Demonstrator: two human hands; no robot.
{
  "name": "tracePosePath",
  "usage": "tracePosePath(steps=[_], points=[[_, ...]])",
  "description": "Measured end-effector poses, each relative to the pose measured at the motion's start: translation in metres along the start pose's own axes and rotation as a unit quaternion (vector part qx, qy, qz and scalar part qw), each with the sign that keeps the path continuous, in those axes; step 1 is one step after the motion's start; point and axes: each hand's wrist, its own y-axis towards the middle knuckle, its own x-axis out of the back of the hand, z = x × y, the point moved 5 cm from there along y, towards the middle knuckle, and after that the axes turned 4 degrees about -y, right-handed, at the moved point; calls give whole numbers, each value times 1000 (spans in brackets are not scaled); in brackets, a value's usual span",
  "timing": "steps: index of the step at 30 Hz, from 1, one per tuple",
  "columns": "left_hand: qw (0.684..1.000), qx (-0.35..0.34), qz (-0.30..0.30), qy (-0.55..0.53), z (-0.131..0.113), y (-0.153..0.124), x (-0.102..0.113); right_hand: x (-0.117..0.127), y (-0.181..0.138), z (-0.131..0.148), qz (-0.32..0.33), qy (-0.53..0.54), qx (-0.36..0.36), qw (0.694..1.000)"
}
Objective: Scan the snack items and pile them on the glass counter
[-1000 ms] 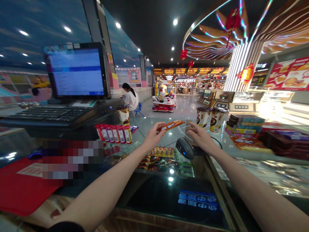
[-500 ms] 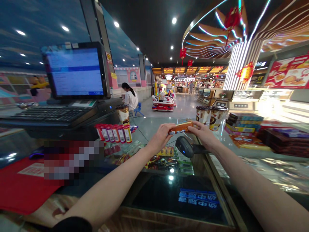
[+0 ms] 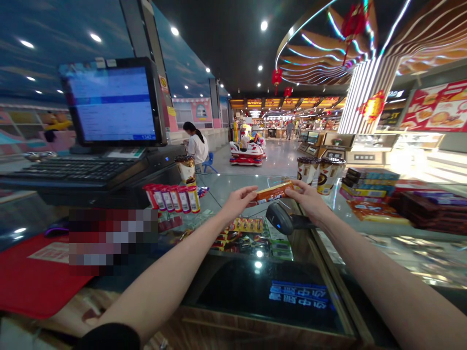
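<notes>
A shiny orange snack packet [image 3: 273,193] is held level above the glass counter, spanning the gap between my two hands. At its left end, the thumb and fingers of my left hand [image 3: 238,200] are closed on the edge. My right hand [image 3: 308,198] pinches the right end, thumb in front. Just below the packet, a black barcode scanner [image 3: 279,218] with a small blue light points up and to the left.
A monitor [image 3: 113,107] and keyboard [image 3: 65,172] stand at left. Several candy tubes [image 3: 175,199] line the counter near a lidded cup [image 3: 186,169]. Two more cups [image 3: 328,176] and stacked boxes [image 3: 370,182] are at right. A person [image 3: 197,146] sits beyond the counter.
The packet has tilted so that more of its front face shows. My left hand has shifted slightly left toward the packet's tip; my right hand keeps its hold.
</notes>
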Motion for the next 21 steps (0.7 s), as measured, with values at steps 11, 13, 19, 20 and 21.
tracePosePath(steps=[11,13,19,20,21], points=[[998,36,37,29,6,-2,-1,-2,4,-6,0,-42,7,999],[999,39,33,5,7,-2,-1,-4,6,-6,4,-52,19,998],[999,37,-10,-35,8,0,4,-5,10,-5,33,-147,45,988],[999,32,-19,-37,8,0,6,-2,11,-5,31,-158,49,986],[998,28,-29,-39,8,1,9,2,11,-3,28,-171,56,983]])
